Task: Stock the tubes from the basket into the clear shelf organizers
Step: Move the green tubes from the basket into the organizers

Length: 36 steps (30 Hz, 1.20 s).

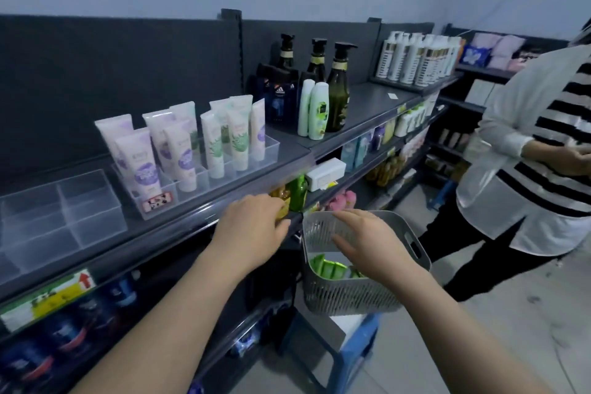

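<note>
— Where are your hands?

— My right hand [367, 241] hovers over the grey basket [351, 296], fingers straight and a little spread, pinching nothing. My left hand [252, 227] is just below the front edge of the top shelf [294, 150], near its right end. I see it from the back with the fingers bent away from me, so I cannot tell whether it grips anything.

— What is in the basket?

— Green tubes [329, 269], lying packed together along the bottom at the side nearer the shelf. The basket has slotted walls and a handle cut-out, and it stands on a blue stool [358, 349] just beside the shelving.

— And the organizers?

— The clear organizer [271, 150] sits near the right end of the top shelf, its front wall close to the shelf's front edge. It holds tubes standing cap-down in rows. The purple-printed tubes [144, 166] fill its left compartments and the green-printed tubes [217, 144] its right ones. All are white and glossy, with flat crimped tops. A second divided organizer [64, 217] sits at the shelf's left end.

— Anything further along?

— Dark pump bottles [339, 89] stand on the next shelf section to the right. A person in a striped top [527, 144] stands beyond the basket.
</note>
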Tool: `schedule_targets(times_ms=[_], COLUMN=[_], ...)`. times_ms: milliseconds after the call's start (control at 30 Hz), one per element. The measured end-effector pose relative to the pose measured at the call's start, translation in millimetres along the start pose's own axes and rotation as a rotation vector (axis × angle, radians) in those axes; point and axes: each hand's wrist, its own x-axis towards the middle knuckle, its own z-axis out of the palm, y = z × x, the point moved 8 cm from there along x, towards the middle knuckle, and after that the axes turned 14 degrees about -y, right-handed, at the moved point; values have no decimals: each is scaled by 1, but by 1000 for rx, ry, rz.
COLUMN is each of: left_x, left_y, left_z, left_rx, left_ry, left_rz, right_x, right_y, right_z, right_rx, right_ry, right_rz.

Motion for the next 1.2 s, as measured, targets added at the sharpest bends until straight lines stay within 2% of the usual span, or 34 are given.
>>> schedule_targets(times_ms=[167,367,800,1200], left_x=[47,108,279,346], left_y=[37,49,35,18], left_z=[57,118,263,407], left_rx=[-4,-19,-92,-59], left_ry=[-140,-268,-573,-847], left_rz=[7,10,11,-19], right_x=[3,23,123,168], right_y=[88,162,281,362], right_z=[25,64,153,242], right_rx=[29,79,198,254], right_ry=[-78,-147,-319,-502], right_rz=[108,193,337,390])
